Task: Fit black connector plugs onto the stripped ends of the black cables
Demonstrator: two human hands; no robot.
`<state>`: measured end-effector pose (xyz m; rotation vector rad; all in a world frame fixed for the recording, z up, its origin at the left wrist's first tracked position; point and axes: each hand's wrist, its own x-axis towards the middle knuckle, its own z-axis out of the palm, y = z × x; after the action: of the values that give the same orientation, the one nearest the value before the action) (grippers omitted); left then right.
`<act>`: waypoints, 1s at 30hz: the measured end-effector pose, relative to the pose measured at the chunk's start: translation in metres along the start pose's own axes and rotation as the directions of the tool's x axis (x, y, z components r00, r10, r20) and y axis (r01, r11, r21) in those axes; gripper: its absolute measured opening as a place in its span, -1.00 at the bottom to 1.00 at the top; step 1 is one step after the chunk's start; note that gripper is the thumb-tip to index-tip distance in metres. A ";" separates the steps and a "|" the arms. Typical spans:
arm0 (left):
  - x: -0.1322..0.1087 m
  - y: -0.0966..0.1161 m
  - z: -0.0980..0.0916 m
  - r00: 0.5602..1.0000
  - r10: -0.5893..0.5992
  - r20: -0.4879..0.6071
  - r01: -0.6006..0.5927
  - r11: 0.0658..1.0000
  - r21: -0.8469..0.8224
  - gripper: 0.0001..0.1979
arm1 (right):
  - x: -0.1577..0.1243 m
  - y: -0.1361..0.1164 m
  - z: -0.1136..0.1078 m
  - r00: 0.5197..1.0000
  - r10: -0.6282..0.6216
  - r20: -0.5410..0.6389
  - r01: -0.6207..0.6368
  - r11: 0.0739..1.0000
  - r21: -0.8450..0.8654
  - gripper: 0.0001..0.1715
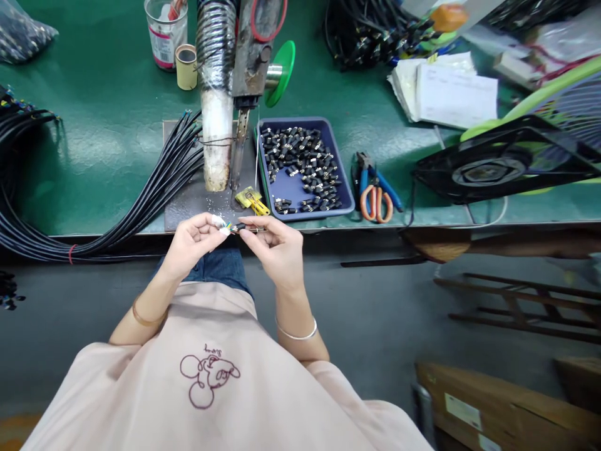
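Note:
At the bench's front edge my left hand (195,243) pinches a cable end with thin coloured wires (228,226); white covering wraps its fingertips. My right hand (277,245) grips a small black connector (238,227) between thumb and forefinger, close against those wires. Whether wires and connector touch I cannot tell. Just beyond my fingers lies a yellow object (252,200) on the grey plate (183,203). A blue tray (348,203) of many similar black connectors stands behind my right hand. The soldering fixture's tip (238,150) points down above the plate.
A bundle of black cables (141,216) lies left. A foil-wrapped duct (216,113) hangs over the plate, beside a green solder spool (280,74). Right of the tray are orange-handled scissors (375,203), blue-handled pliers (385,185), papers (455,94) and a fan (498,166).

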<state>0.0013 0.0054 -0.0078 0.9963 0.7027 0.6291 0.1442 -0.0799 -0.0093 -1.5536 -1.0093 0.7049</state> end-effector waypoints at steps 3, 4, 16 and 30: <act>0.001 0.000 0.000 0.999 0.026 -0.022 -0.027 1.000 -0.009 -0.58 | 0.002 0.002 0.001 0.999 0.036 0.028 -0.037 0.998 0.044 -0.82; 0.002 0.000 0.001 0.999 0.037 -0.027 -0.037 0.999 -0.009 -0.58 | 0.002 0.002 0.002 0.998 0.043 0.035 -0.045 0.997 0.060 -0.81; -0.003 -0.002 -0.003 0.993 0.111 0.033 -0.113 0.989 0.092 -0.70 | 0.002 0.004 0.007 1.000 0.019 0.023 -0.020 0.998 0.063 -0.68; -0.001 -0.004 -0.001 0.995 0.093 -0.032 -0.091 0.994 0.058 -0.64 | 0.005 0.000 -0.001 0.995 0.014 0.097 -0.015 1.000 0.007 -0.65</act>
<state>0.0006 0.0034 -0.0112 1.0766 0.7111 0.7114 0.1474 -0.0757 -0.0083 -1.5339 -1.0664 0.7993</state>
